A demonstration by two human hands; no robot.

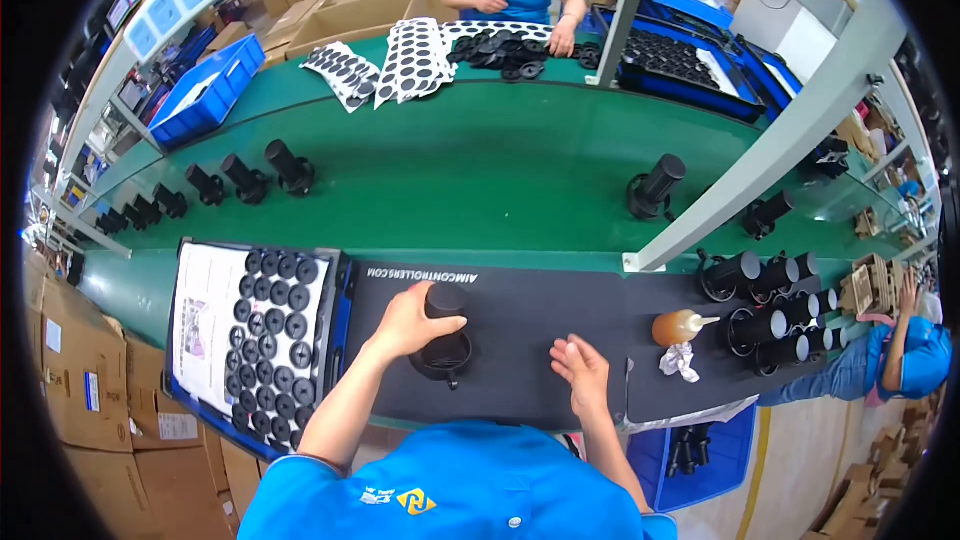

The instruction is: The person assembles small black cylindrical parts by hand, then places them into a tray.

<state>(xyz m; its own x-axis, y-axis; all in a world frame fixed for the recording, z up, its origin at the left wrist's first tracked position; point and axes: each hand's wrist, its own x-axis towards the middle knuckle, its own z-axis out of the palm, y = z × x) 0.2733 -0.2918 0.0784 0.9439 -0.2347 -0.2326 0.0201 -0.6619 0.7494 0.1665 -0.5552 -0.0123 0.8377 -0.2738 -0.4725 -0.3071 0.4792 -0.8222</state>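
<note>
Two hands we see in the head view | left hand [408, 325] grasps the black cylindrical part [444, 335], upright on the black work mat [540, 315] | right hand [583, 372] released, fingers loosely curled, resting on mat, apart from the part | tray of black round discs [272, 335] just left of mat | amber bottle [678, 326] at right, beside a row of black cylinders [775, 310].

A long green conveyor table [480, 170] carries upright black cylinders [245, 178]. Nearer, a black mat [560, 305] lies on it. A tray of black discs [272, 340] and an amber bottle [678, 326] lie there too.
</note>
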